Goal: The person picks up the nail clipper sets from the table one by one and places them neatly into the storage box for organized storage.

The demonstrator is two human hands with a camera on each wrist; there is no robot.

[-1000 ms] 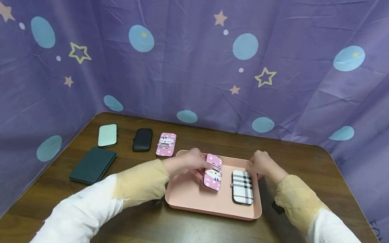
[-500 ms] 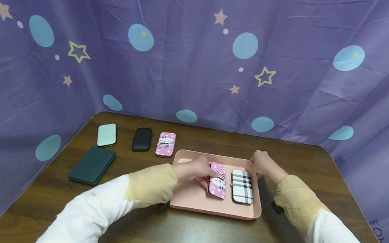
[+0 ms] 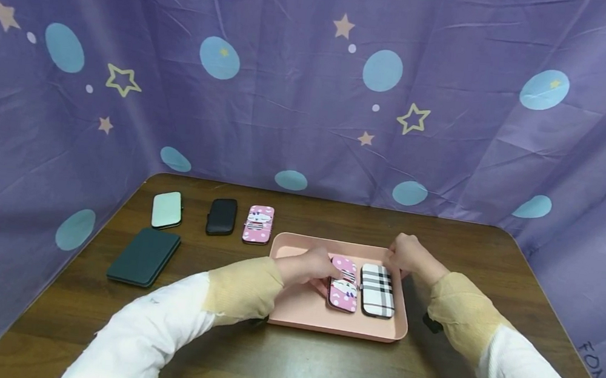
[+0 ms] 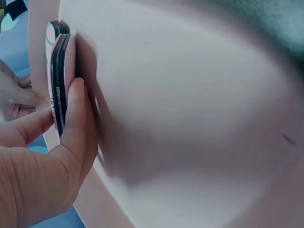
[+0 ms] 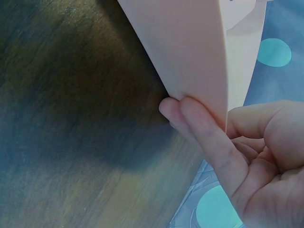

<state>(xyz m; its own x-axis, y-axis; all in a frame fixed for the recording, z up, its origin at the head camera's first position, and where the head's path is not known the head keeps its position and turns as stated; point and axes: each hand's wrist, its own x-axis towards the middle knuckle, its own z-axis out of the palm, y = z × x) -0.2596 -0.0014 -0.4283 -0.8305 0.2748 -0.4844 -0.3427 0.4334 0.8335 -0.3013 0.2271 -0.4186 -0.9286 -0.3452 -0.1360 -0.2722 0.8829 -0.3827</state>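
Note:
My left hand pinches a flat pink case with a white cat print, thumb on one face and fingers on the other. In the left wrist view the case shows its dark seamed edge and hinge, close above the tray floor. Beside it, inside the pink tray, lies a white plaid case with a small clasp. At the tray's far right corner my right hand grips the rim. In the right wrist view, that hand's fingers press the outer wall, the thumb inside.
Left of the tray on the wooden table lie a second pink cat-print case, a black case, a mint case and a dark green case. A purple curtain stands behind.
My left hand has carried the pink case rightward and toward me, lowering it beside the plaid case. The right hand stays on the tray's corner.

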